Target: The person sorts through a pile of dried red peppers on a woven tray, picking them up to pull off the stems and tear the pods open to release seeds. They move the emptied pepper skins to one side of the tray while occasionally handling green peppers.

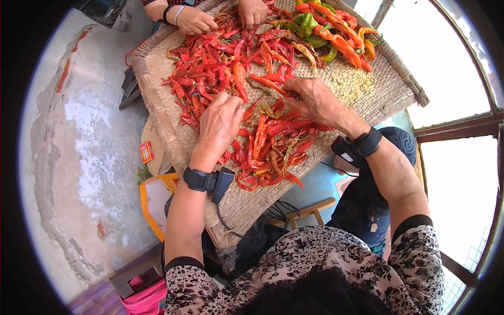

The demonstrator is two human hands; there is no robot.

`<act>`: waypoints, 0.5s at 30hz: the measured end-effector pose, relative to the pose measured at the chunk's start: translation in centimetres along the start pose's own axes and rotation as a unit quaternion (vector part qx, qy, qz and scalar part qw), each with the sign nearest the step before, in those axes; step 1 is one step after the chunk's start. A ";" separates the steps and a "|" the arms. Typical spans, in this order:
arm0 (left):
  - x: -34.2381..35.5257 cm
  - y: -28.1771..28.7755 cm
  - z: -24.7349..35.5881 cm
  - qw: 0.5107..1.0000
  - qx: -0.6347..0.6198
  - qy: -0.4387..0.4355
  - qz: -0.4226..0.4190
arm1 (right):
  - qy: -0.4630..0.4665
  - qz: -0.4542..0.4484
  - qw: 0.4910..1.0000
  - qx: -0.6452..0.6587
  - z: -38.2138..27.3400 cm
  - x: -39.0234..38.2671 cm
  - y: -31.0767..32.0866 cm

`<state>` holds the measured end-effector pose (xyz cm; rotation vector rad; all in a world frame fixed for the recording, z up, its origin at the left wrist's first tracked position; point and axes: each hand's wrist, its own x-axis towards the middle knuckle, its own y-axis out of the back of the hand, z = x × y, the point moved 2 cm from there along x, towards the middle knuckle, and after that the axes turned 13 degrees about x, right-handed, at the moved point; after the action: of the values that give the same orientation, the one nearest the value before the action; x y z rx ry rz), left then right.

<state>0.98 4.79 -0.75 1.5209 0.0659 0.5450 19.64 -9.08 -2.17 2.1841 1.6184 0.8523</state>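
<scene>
On a woven tray (147,89) lie red dried chilies (207,68), with a looser heap (273,136) on the near side. My left hand (219,122) is over the pile with fingers curled; what they hold is hidden. My right hand (314,104), up and to the right of it, has its fingers closed on a red chili (270,84) at the middle of the tray. Fresh red, orange and green peppers (338,37) lie at the back right, above a patch of pale yellow seeds (353,85).
Another person's two hands (194,20) work at the far edge. A scuffed wall (84,147) is at left, a bright window (457,189) at right. A small red box (146,151), a yellow-edged bag (153,205), cables and a wooden stool (315,210) are around the tray.
</scene>
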 end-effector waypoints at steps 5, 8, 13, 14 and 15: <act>-0.6 -1.1 0.5 0.994 0.060 -0.039 -0.081 | 0.021 0.003 1.000 -0.013 0.4 0.0 -0.5; -0.9 -0.9 0.1 0.996 0.027 -0.037 -0.083 | -0.006 0.000 1.000 -0.019 0.0 0.5 -0.3; 0.1 -0.4 -0.6 0.989 -0.136 0.049 -0.041 | -0.016 0.052 0.997 0.058 -0.9 0.8 1.1; 0.5 0.7 -0.3 0.981 -0.181 0.067 -0.015 | -0.035 0.063 0.995 0.070 -1.0 0.9 1.4; 0.7 0.7 -1.0 0.979 -0.186 0.076 0.022 | -0.032 0.071 0.994 0.071 -1.1 1.1 1.9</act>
<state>1.06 5.95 0.09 1.1169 0.0455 0.6687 20.61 -8.76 0.03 2.4233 1.5506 0.7160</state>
